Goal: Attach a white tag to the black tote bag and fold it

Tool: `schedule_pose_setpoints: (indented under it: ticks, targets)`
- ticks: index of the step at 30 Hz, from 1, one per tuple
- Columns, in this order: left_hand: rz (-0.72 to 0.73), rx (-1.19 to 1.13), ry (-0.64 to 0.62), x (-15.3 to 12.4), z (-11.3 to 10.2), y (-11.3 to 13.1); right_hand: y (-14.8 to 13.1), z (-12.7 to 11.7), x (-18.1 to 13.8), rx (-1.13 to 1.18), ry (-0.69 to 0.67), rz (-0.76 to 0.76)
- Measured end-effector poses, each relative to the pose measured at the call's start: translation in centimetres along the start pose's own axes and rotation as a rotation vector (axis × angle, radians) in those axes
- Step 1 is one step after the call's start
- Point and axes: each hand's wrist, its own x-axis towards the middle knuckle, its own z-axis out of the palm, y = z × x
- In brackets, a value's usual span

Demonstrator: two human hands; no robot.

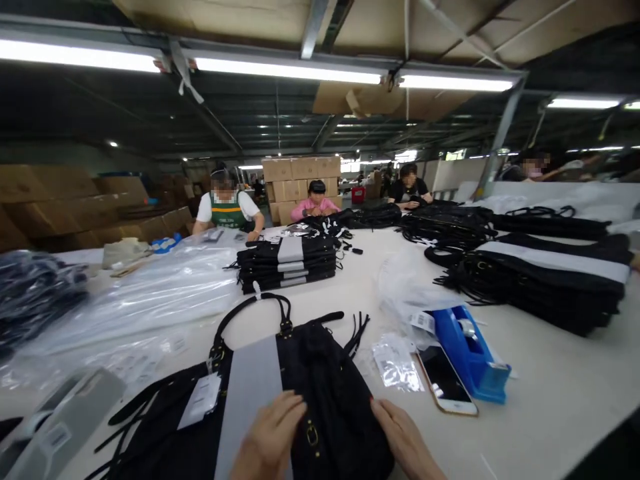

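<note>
A black bag (pixel 325 393) with a grey stripe (pixel 250 393) and a looped handle (pixel 250 313) lies on the white table (pixel 550 400) right in front of me. My left hand (pixel 273 437) rests flat on the bag where the grey stripe meets the black fabric, fingers stretched out. My right hand (pixel 405 440) lies flat on the bag's right edge, fingers together and extended. A white hang tag (pixel 200 400) is attached to the left of the stripe.
A phone (pixel 447 381) and a blue tape dispenser (pixel 470 353) lie to the right, with small clear packets (pixel 397 363) beside them. Stacks of similar bags (pixel 287 261) (pixel 550 277) and clear plastic sheets (pixel 150 300) cover the table. Several people work at the far side.
</note>
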Motion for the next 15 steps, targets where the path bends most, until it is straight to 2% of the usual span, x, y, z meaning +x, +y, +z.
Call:
schedule_pose_setpoints:
  ticks: [2, 5, 7, 10, 13, 15]
  targets:
    - [0.187, -0.052, -0.130, 5.8, 1.9, 2.2, 0.5, 0.2, -0.5, 0.128, -0.005, -0.034]
    - [0.316, -0.039, -0.453, 10.4, 3.8, 3.6, 1.4, 0.5, -1.0, 0.253, 0.032, -0.060]
    - [0.344, 0.028, -0.597, 11.8, 3.9, 3.6, 1.9, 0.8, -0.9, 0.322, 0.038, -0.029]
    - [0.407, 0.118, -0.715, 12.9, 3.1, 3.5, 2.6, 1.1, -0.3, 0.410, -0.023, 0.034]
    - [0.498, 0.172, -0.780, 13.7, 1.7, 3.6, 2.5, 0.8, 0.2, 0.449, -0.013, 0.007]
    - [0.505, 0.190, -0.763, 14.0, 0.6, 3.5, 1.8, 0.2, 0.3, 0.471, -0.015, -0.087]
